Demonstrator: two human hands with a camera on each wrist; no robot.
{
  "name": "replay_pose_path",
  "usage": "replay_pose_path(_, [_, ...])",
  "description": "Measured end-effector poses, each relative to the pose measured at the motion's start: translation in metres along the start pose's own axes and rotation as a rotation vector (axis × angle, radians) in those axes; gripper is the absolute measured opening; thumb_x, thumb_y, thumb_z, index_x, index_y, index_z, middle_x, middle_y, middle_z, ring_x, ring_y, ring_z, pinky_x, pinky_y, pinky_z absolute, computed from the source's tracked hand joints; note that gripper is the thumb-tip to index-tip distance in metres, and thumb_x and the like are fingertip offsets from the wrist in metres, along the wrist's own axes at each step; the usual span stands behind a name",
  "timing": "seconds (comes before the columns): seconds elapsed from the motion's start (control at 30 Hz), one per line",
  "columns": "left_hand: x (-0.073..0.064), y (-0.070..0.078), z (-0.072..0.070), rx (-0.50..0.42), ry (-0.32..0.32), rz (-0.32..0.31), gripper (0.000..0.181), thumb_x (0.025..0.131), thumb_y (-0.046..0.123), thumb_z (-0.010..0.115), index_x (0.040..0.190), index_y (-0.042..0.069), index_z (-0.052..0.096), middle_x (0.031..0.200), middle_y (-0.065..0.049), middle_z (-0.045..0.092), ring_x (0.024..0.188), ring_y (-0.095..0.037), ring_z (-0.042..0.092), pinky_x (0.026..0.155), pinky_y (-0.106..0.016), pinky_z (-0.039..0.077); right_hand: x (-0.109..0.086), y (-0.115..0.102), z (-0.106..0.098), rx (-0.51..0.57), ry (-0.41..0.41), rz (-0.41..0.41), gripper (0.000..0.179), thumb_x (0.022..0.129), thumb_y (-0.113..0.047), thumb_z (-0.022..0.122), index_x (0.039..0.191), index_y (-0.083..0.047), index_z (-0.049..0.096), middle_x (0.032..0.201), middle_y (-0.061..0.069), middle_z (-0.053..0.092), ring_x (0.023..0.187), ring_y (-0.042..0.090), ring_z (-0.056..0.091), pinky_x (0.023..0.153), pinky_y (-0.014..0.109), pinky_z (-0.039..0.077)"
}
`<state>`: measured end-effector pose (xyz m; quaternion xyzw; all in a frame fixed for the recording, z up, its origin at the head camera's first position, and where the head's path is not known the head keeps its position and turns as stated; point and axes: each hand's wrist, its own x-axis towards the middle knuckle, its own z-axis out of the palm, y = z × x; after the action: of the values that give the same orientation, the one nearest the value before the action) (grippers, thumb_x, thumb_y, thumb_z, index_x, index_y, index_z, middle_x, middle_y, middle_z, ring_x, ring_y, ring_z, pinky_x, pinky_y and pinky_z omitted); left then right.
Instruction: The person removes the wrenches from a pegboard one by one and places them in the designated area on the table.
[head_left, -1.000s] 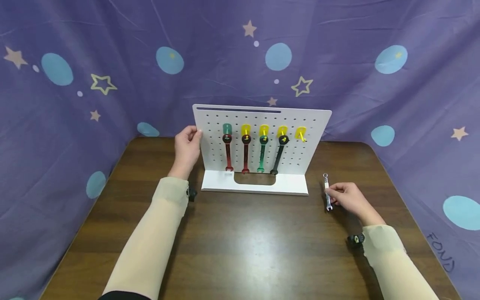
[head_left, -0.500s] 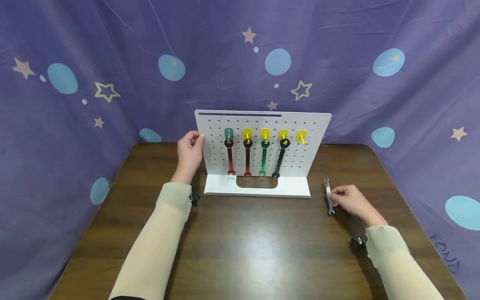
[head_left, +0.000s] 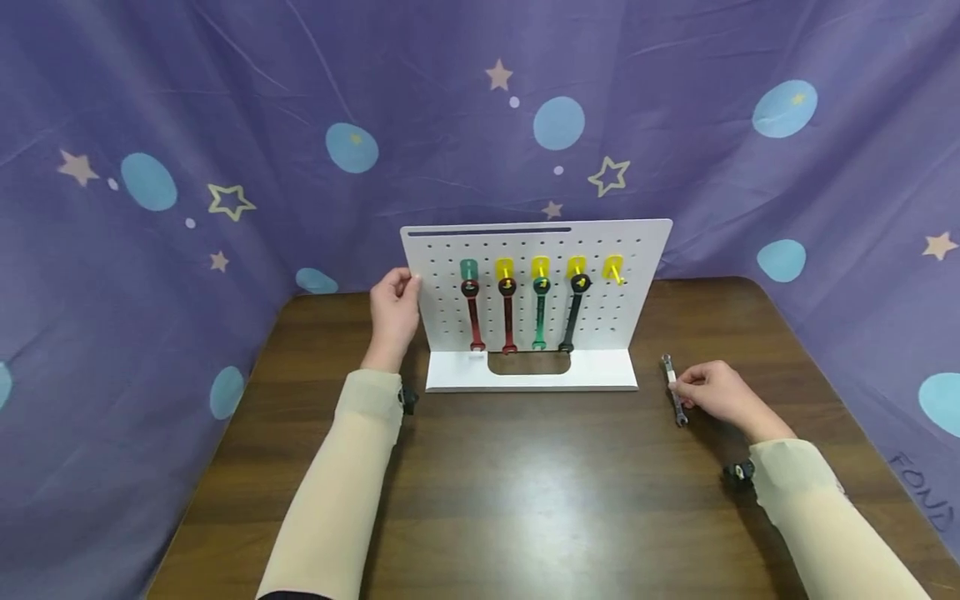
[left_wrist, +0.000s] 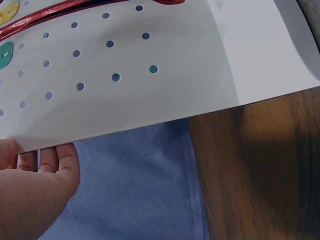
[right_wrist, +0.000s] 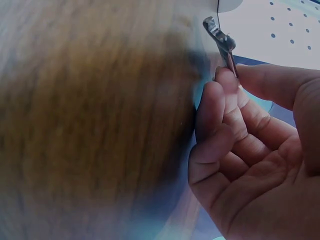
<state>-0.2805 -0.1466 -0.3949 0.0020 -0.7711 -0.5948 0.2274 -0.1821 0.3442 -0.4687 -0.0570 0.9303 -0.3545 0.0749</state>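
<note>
My left hand pinches the left edge of a white pegboard, thumb in front and fingers behind, as the left wrist view shows. To the right of the board, my right hand pinches a small silver wrench by its middle between thumb and fingers. In the right wrist view one end of the silver wrench sticks out past the fingertips. On the board hang two red wrenches, one at the far left and one beside it, then a green wrench and a black wrench.
A yellow hook at the board's right end bears no wrench. The board's base has a cutout and rests on the brown wooden table. A purple patterned curtain stands behind the table.
The head view has shifted, so board and hands appear farther right. Both hands keep their grips, on the board's edge and the silver wrench.
</note>
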Motion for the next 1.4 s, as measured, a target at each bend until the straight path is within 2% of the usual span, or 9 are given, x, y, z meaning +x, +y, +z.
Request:
replay_pose_path(0.23, [0.0021, 0.0008, 0.0039, -0.015, -0.006, 0.007, 0.013, 0.102, 0.002, 0.061, 0.105, -0.009, 0.068, 0.090, -0.019, 0.066, 0.075, -0.016, 0.053, 0.063, -0.024, 0.042, 0.0007, 0.0016, -0.0014, -0.029, 0.000, 0.017, 0.025, 0.098, -0.022, 0.070, 0.083, -0.003, 0.073, 0.070, 0.000, 0.065, 0.066, 0.018, 0.056, 0.061, 0.034, 0.045])
replay_pose_path(0.53, [0.0018, 0.0015, -0.0005, -0.020, 0.006, -0.012, 0.014, 0.101, 0.003, 0.061, 0.105, -0.009, 0.068, 0.088, -0.018, 0.065, 0.073, -0.014, 0.051, 0.063, -0.024, 0.041, 0.0046, -0.0012, 0.0019, -0.057, 0.007, 0.023, 0.022, 0.097, -0.020, 0.070, 0.082, -0.004, 0.073, 0.069, -0.001, 0.065, 0.065, 0.018, 0.055, 0.060, 0.036, 0.045])
replay_pose_path(0.73, [0.0014, 0.0009, 0.0009, -0.028, 0.006, 0.004, 0.014, 0.102, 0.002, 0.061, 0.104, -0.010, 0.068, 0.086, -0.016, 0.064, 0.071, -0.013, 0.050, 0.062, -0.024, 0.041, 0.0034, -0.0035, -0.0010, -0.080, 0.015, 0.006, 0.022, 0.096, -0.021, 0.071, 0.081, -0.005, 0.073, 0.069, -0.002, 0.063, 0.064, 0.018, 0.053, 0.059, 0.035, 0.044])
replay_pose_path(1.4, [-0.0023, 0.0032, 0.0041, -0.028, 0.020, -0.011, 0.011, 0.101, 0.001, 0.061, 0.102, -0.008, 0.068, 0.085, -0.014, 0.063, 0.071, -0.014, 0.050, 0.061, -0.024, 0.041, 0.0020, 0.0047, -0.0025, -0.139, 0.045, -0.014, 0.027, 0.093, -0.026, 0.073, 0.073, -0.009, 0.069, 0.064, -0.006, 0.056, 0.062, 0.017, 0.048, 0.058, 0.036, 0.039])
